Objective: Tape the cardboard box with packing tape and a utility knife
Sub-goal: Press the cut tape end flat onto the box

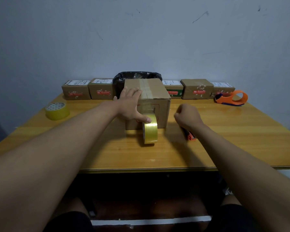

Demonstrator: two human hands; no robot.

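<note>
A brown cardboard box (159, 91) stands mid-table with clear tape running over its top seam and down its near face. My left hand (129, 104) lies spread on the box's top left corner, the thumb pressing on the tape roll. The yellowish tape roll (151, 131) stands on edge against the box's near face, its strip still joined to the box. My right hand (188, 117) is closed in a fist just right of the box, gripping an orange and black utility knife (190, 135) whose end sticks out under the wrist. The blade is hidden.
A second tape roll (57, 111) lies at the table's left. An orange tape dispenser (233, 97) sits at the far right. Several small labelled boxes (197, 89) line the back edge, with a black-lined bin (137, 77) behind the big box. The wooden table (241, 139) ends at the near edge.
</note>
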